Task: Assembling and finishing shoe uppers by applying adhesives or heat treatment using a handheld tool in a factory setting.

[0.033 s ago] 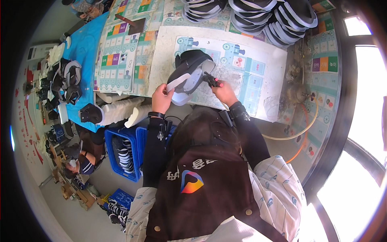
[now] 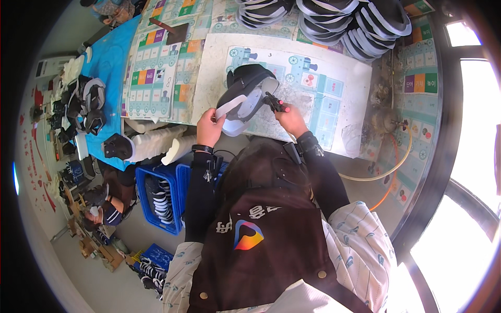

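Note:
A black and white shoe (image 2: 244,93) stands on the white printed mat (image 2: 344,88) of the worktable in front of me. My left hand (image 2: 209,129) pinches a white strip (image 2: 230,106) that hangs off the shoe's near side. My right hand (image 2: 290,119) grips a small black tool with a red end (image 2: 276,104), its tip against the shoe's right side. Both my forearms are in dark sleeves, and I wear a brown apron.
Stacks of black and white shoe parts (image 2: 339,21) lie along the far edge. Finished shoes (image 2: 83,107) crowd a blue table at left. Blue crates (image 2: 162,198) of shoes stand at my left, with another person (image 2: 104,206) seated beyond. Hoses (image 2: 389,172) run at right.

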`<state>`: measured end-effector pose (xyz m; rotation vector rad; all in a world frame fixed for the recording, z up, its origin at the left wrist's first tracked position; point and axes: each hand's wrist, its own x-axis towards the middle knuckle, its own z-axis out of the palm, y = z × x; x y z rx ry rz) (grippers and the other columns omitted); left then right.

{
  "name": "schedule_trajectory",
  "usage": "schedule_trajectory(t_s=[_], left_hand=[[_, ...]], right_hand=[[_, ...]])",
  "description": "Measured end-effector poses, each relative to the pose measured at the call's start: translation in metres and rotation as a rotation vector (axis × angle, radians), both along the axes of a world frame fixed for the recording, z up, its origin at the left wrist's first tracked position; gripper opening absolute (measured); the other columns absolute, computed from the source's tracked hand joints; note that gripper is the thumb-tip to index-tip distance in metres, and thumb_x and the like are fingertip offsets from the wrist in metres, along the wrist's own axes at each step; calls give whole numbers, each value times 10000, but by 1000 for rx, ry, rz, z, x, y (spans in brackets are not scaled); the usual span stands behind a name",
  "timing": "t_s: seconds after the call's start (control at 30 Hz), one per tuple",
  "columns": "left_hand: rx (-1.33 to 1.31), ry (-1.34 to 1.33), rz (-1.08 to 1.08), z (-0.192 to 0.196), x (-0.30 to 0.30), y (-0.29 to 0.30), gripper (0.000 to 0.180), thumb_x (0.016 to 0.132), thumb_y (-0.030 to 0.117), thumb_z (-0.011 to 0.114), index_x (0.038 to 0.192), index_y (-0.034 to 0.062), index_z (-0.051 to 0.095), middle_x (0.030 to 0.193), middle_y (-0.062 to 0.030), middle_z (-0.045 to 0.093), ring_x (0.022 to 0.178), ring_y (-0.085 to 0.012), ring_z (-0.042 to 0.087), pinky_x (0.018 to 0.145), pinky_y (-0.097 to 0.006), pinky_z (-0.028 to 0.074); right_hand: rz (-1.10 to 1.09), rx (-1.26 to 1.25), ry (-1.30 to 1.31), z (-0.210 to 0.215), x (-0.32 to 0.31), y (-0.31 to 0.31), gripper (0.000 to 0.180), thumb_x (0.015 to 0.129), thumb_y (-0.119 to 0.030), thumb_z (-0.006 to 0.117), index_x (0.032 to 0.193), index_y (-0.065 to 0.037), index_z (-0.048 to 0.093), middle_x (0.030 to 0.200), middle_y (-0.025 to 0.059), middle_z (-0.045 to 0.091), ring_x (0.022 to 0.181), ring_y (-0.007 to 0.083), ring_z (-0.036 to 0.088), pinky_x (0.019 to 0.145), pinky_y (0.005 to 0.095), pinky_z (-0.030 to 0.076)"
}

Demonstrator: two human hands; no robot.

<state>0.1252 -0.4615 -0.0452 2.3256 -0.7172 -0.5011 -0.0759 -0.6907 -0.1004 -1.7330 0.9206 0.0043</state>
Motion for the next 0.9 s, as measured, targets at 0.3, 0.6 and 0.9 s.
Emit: schedule_trajectory(t_s=[0.3, 0.6, 0.9], left_hand=[[-7, -20, 1, -1, -2, 5, 217, 942, 175, 770, 1030, 9, 661, 850, -88, 732, 749, -172, 707, 705, -322, 540], [13, -4, -1, 3, -5, 1, 221, 939, 175, 774, 1025, 5, 661, 847, -85, 725, 753, -159, 692, 716, -316, 538], [-2, 21, 20, -3, -5, 5, 273, 902, 203, 789, 1064, 8, 687, 938, -143, 740, 804, -260, 730, 730, -371, 572]], right_hand=[[75, -23, 77, 15, -11, 7, 348, 846, -214, 630, 1109, -17, 745, 956, 301, 721, 975, 486, 689, 876, 528, 540], [104, 180, 70, 5, -20, 12, 358, 841, -212, 625, 1118, -13, 732, 967, 321, 706, 972, 507, 675, 886, 536, 536], [32, -118, 101, 12, -22, 11, 354, 850, -221, 621, 1108, -6, 733, 963, 321, 711, 974, 509, 680, 878, 548, 539]])
